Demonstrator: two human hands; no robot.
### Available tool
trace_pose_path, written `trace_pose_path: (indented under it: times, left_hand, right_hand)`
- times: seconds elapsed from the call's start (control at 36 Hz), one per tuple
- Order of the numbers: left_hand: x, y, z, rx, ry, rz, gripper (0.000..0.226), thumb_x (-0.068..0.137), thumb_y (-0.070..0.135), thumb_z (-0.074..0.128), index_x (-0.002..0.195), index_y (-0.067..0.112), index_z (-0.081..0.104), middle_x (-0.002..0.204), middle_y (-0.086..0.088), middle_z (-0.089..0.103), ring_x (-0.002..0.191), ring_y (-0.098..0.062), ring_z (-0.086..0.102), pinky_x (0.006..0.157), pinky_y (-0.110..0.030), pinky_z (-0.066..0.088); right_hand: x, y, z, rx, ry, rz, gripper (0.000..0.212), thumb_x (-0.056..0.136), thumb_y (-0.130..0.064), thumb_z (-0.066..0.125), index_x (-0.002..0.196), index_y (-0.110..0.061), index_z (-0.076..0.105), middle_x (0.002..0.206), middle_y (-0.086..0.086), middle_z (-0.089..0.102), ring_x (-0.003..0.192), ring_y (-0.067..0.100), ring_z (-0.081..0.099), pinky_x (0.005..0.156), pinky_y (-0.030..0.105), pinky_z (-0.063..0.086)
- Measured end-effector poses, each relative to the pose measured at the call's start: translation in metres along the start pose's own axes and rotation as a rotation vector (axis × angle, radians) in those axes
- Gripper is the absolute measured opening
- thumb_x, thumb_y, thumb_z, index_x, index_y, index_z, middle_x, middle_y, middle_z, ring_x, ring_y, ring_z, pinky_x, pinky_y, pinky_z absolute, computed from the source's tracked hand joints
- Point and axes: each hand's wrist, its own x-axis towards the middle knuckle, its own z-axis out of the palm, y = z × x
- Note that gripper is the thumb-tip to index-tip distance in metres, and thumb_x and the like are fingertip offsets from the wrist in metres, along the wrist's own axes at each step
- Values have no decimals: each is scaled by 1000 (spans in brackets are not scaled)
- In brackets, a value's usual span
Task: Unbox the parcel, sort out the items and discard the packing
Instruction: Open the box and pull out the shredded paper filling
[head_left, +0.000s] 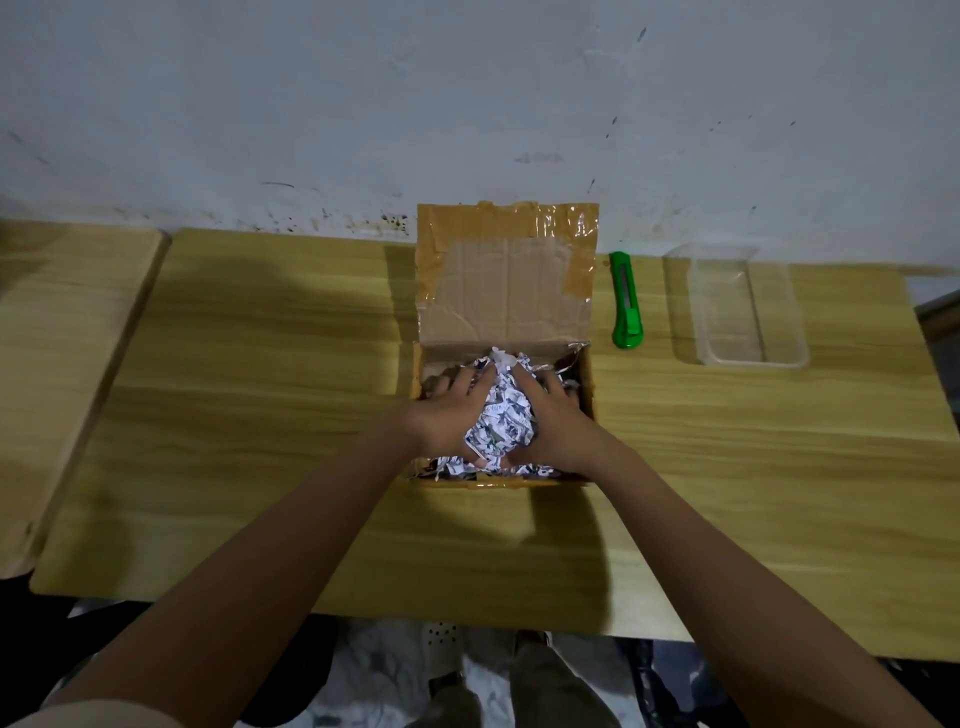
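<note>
Cupping a clump of shredded paper (501, 415) from both sides, the left hand (441, 413) and right hand (553, 415) curl their fingers round it inside the open cardboard box (587, 382) at mid-table, the clump squarely between the palms, equally near each, likely lifting straight up.

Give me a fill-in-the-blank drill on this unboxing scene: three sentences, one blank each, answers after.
1. The left hand and right hand clasp a wad of shredded paper in the cardboard box, whose lid flap stands ____.
2. The utility knife beside the box is coloured ____.
3. The clear plastic container lies on the knife's ____ side.

Missing words: open; green; right.
</note>
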Motion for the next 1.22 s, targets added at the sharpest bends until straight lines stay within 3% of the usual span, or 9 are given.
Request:
trace_pose_path:
  times: [0.19,0.36,0.44,0.61,0.75,0.97,1.06,1.22]
  left_hand:
    - [-2,0,2,-106,31,26,116,77,30,74,146,12,-17,156,-10,-6,144,-30,-6,116,-43,9]
    - [-1,-4,3,-218,55,51,117,75,28,76,147,17,-14,156,-7,-3,144,-24,-1,116,-39,12]
    - [0,-5,4,-298,60,60,116,74,23,77,148,18,-11,157,-6,-4,144,-19,1,113,-30,13]
    - [0,-11,5,-372,90,90,111,74,22,77,149,24,-6,157,-5,-1,145,-18,2,114,-32,13]
    - [-2,-15,6,-459,133,133,108,72,14,78,148,23,1,154,-4,12,141,-15,13,105,-17,16]
    - [-6,-18,11,-560,181,205,110,68,11,82,148,25,7,152,-3,17,141,-15,17,116,-33,21]
    - [-10,-19,9,-582,205,241,110,67,13,82,148,25,9,153,-1,17,141,-13,17,117,-37,21]
    - [-22,-18,-4,-588,192,272,111,69,12,80,149,26,5,155,-1,13,143,-16,15,117,-41,22]
  right_hand:
    - [3,1,4,59,19,3,117,64,-16,83,146,-36,2,152,5,10,136,42,15,111,54,26]
    - [5,4,9,116,51,-17,114,61,-14,83,146,-30,10,149,8,19,135,39,24,110,51,28]
    - [5,6,10,145,81,-48,112,58,-14,84,147,-25,16,147,11,26,135,34,27,111,49,28]
    - [2,5,5,225,122,-111,103,60,-7,84,144,-18,25,144,12,34,135,26,32,111,33,27]
    - [-1,2,6,236,141,-134,101,59,-6,84,143,-17,28,143,11,38,135,24,32,109,28,24]
    - [-9,-6,4,224,181,-136,101,56,-5,85,141,-19,32,140,11,41,133,23,35,111,30,27]
    - [-15,-12,-2,213,197,-135,98,57,-4,84,141,-18,33,140,10,41,133,22,34,106,23,24]
    - [-25,-26,-8,213,247,-128,98,57,-5,84,140,-20,34,140,7,42,131,23,36,108,33,30]
